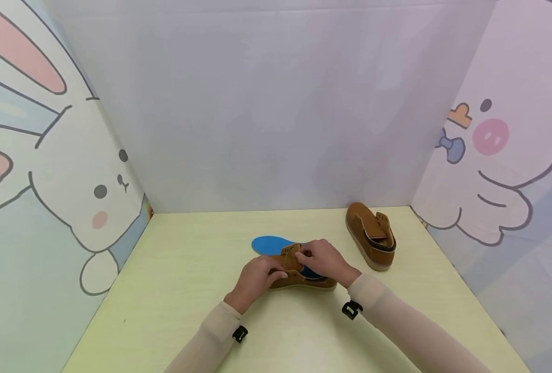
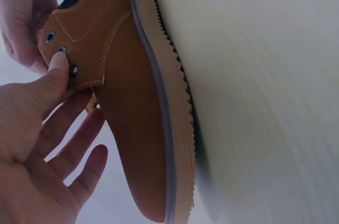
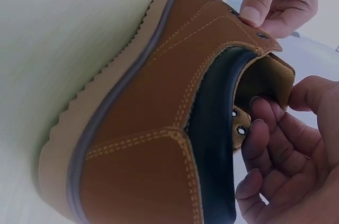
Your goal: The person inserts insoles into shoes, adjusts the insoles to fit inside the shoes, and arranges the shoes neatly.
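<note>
A brown lace-up shoe without laces stands on its sole on the table, toe to the left. My left hand is at its front; in the left wrist view the thumb presses on the near eyelet flap while the fingers reach behind it. My right hand is over the shoe's opening. Its thumb and fingertips pinch the edge of the tongue, as the right wrist view shows. The dark collar lining lies below that hand.
Flat on the table behind the shoe lies a blue insole, partly covered by it. A second brown shoe stands at the back right, its opening toward me. White cloth walls with cartoon animals enclose the pale yellow table.
</note>
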`<state>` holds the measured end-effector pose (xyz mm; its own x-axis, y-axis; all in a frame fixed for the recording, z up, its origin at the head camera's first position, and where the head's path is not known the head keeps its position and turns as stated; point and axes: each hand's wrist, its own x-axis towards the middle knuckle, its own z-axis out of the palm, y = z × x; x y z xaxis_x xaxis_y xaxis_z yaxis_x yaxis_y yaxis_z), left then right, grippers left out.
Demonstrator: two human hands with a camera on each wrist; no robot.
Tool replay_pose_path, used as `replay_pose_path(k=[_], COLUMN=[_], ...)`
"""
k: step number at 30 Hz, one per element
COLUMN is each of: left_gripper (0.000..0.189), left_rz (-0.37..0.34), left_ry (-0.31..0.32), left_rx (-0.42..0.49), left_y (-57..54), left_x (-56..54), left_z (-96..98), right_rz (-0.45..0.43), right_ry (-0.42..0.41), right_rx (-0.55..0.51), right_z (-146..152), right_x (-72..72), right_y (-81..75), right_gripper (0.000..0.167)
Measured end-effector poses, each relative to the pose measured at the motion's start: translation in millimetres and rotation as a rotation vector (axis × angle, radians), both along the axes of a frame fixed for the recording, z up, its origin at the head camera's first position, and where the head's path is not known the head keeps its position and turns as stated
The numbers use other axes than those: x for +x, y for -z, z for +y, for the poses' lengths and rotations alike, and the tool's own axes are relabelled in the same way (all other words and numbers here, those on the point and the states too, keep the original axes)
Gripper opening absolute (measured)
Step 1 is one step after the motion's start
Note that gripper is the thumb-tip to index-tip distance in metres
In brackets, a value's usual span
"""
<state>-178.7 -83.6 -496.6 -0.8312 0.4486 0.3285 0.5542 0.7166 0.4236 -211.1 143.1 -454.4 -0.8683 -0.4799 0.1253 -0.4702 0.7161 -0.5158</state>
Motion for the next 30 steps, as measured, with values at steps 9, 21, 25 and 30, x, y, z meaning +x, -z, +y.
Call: replay_pose_path(k=[9, 21, 25, 30], left_gripper=[0.013, 0.033, 0.068, 0.086], left_rz=[0.025, -0.064, -0.217, -0.394], left_ry=[0.024, 0.001, 0.034, 0.146], left_rx=[-0.012, -0.028, -0.028, -0.051], left_y=[1.7, -7.3, -14.4, -16.3], left_x=[2.4, -3.0, -16.6, -38.9], left_z=[-3.6, -10.5, -13.3, -17.4], right_rz=[0.054, 0.023, -0.021, -0.088], right_ry=[-0.072, -0.171, -0.159, -0.144], right_rx=[0.011, 0.271, 0.338, 0.373], right_z=[11, 30, 29, 26], right_x=[-0.8, -4.3, -5.9, -8.9], right_y=[-8.0, -0.3, 3.8, 8.3], right_gripper=[0.024, 0.119, 0.124, 0.129])
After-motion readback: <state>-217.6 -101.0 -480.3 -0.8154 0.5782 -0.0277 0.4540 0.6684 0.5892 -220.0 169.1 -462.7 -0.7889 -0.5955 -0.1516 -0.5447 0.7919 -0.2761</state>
